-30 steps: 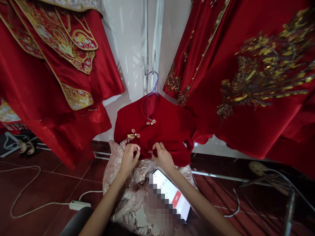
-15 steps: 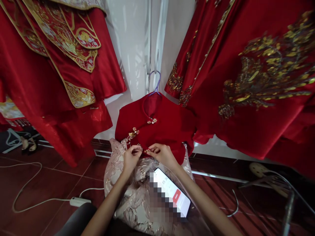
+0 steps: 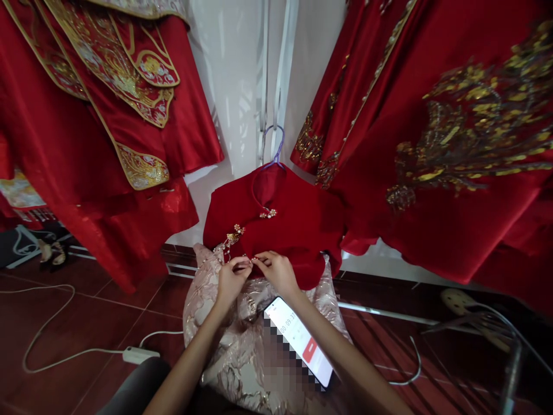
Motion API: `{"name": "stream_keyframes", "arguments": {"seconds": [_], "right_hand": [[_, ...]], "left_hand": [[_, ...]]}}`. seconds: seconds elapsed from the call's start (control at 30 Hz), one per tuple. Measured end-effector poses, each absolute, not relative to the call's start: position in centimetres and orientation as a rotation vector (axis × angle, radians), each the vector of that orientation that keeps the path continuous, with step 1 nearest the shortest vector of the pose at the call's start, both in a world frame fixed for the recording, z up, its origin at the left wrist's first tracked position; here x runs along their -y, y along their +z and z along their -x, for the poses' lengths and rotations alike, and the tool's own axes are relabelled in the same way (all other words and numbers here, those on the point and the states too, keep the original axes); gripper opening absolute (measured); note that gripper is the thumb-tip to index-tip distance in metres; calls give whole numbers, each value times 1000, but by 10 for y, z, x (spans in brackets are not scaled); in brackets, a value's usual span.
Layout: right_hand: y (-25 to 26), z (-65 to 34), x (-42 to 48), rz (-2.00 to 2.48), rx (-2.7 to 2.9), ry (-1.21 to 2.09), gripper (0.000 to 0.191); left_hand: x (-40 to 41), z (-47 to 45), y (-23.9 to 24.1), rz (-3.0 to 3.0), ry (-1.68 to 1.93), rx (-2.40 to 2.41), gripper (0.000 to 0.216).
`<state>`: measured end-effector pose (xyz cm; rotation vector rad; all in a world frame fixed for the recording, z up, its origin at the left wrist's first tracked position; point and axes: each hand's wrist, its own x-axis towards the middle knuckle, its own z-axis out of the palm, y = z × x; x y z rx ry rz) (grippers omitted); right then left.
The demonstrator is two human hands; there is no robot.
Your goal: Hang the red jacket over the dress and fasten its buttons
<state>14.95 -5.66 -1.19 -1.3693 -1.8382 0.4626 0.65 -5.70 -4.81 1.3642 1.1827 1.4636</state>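
A red velvet dress top on a purple hanger is spread in front of me. Its collar carries a pearl-and-gold flower fastening, and a gold fan ornament with hanging beads decorates the chest on the left. Low on the garment, my left hand pinches at the edge of a small beaded fastening. My right hand meets it there, thumb and index finger closed on the other side. Fingertips cover most of the fastening, so I cannot tell whether its two sides are joined.
A lit phone lies on the shiny pale patterned fabric below my hands. Embroidered red garments hang left, with sequinned ones right. A white power strip with cable, a metal rack bar and shoes are on the floor.
My right hand has moved slightly left, bringing its gold-beaded piece up against my left fingertips. The gap between the two hands has closed. My left hand has barely moved.
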Motion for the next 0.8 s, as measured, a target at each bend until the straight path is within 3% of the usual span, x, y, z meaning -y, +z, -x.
{"name": "stream_keyframes", "arguments": {"seconds": [0.53, 0.67, 0.8], "right_hand": [[-12, -149, 61, 1492, 2055, 230, 24], [-10, -170, 71, 1604, 2159, 349, 51], [-1, -196, 74, 1559, 2163, 493, 40]], "left_hand": [[50, 5, -43, -1425, 1343, -1165, 16], [51, 8, -59, -1333, 1326, -1115, 21], [59, 6, -70, -1440, 1389, -1222, 19]]}}
